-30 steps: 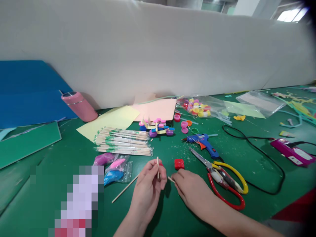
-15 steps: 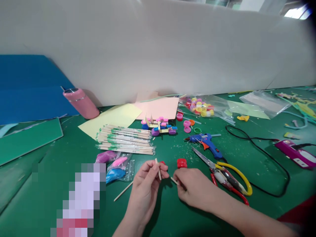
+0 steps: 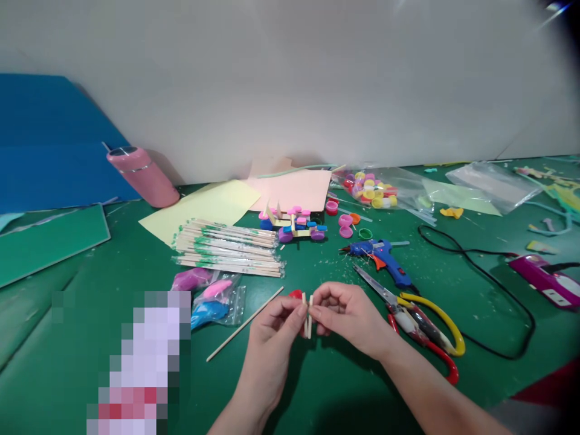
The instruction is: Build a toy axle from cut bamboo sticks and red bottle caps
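My left hand [image 3: 275, 331] is closed, pinching a short wooden stick [image 3: 304, 299] between thumb and fingers. In a pinch too, my right hand [image 3: 347, 314] grips a second short stick [image 3: 310, 326]. The two sticks stand nearly upright, side by side and very close; I cannot tell whether they touch. Partly hidden behind my left fingers is a small red piece [image 3: 295, 294]. A longer wooden stick [image 3: 244, 324] lies on the green table just left of my left hand. Scissors [image 3: 385, 290] and red-and-yellow-handled pliers [image 3: 430, 338] lie to the right of my right hand.
Beyond my hands lie wrapped chopsticks [image 3: 226, 248], small toy-like cars [image 3: 294, 225], bottle caps [image 3: 345, 231] and a blue glue gun [image 3: 380, 257] with a black cord [image 3: 480, 251]. Bags of clay-like lumps [image 3: 211, 308] sit left. A pink flask [image 3: 145, 178] leans near the white wall.
My right hand has lifted from the table and moved left and up, bringing its short stick beside the one in my left hand. The red block near my right hand is out of sight.
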The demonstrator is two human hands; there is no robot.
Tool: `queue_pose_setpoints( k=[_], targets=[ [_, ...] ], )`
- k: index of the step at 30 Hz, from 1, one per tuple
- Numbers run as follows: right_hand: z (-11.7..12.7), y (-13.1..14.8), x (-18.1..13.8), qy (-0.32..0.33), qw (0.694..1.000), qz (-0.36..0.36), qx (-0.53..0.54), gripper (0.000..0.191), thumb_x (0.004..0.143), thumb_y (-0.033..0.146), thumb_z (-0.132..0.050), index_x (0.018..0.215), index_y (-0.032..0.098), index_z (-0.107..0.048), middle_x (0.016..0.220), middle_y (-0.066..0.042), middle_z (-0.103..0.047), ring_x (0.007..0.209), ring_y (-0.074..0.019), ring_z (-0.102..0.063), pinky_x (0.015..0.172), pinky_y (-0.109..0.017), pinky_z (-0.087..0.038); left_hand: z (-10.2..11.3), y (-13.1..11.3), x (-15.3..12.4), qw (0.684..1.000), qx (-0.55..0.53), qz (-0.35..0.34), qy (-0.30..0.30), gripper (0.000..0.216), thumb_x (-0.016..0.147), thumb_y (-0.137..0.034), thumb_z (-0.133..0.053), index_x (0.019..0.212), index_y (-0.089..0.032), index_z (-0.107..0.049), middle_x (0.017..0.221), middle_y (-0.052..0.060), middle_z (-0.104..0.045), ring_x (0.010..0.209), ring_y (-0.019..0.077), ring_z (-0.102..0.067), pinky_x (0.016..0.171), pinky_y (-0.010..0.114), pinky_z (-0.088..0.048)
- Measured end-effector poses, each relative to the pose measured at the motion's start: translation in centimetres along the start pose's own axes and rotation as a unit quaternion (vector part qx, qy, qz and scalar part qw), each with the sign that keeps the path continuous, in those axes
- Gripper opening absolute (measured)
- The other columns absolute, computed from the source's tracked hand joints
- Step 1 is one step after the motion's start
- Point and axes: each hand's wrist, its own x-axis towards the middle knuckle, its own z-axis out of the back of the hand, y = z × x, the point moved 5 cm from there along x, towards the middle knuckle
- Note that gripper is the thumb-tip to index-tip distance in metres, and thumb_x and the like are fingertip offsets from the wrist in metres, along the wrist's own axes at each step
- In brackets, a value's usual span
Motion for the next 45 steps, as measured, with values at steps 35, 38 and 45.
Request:
queue_pose_setpoints(
  k=[35, 38, 45],
  targets=[
    [0.0, -0.8, 0.4, -0.056, 0.987, 0.05, 0.141, 0.023, 0.064, 0.032, -0.072, 0.066, 0.014, -0.058, 0.056, 0.005, -0.05, 0.046, -0.0045, -0.044, 0.045, -0.016, -0.035, -0.3, -0.6, 0.0, 0.992, 0.115, -0.043, 0.005, 0.009, 0.066, -0.025, -0.068, 0.066, -0.017, -0.07, 0.067, 0.005, -0.064, 0.064, 0.0165, -0.054, 0.058, 0.024, -0.04],
    [-0.1, -0.8, 0.4, -0.058, 0.987, 0.047, 0.144, 0.023, 0.063, 0.032, -0.073, 0.066, 0.014, -0.059, 0.056, 0.005, -0.052, 0.048, -0.0052, -0.045, 0.046, -0.016, -0.037, -0.1, -0.5, -0.1, 0.988, 0.147, -0.051, -0.007, 0.009, 0.067, -0.027, -0.067, 0.067, -0.018, -0.07, 0.065, 0.005, -0.066, 0.06, 0.0165, -0.054, 0.055, 0.024, -0.042],
    [-0.3, -0.5, 0.3, -0.062, 0.987, 0.062, 0.132, 0.021, 0.061, 0.03, -0.074, 0.065, 0.015, -0.06, 0.056, 0.005, -0.055, 0.049, -0.0065, -0.051, 0.048, -0.016, -0.042, 0.4, -0.1, 0.0, 0.99, 0.136, -0.037, -0.027, 0.01, 0.065, -0.028, -0.068, 0.066, -0.018, -0.07, 0.057, 0.002, -0.065, 0.049, 0.013, -0.053, 0.049, 0.022, -0.043]
  ],
)
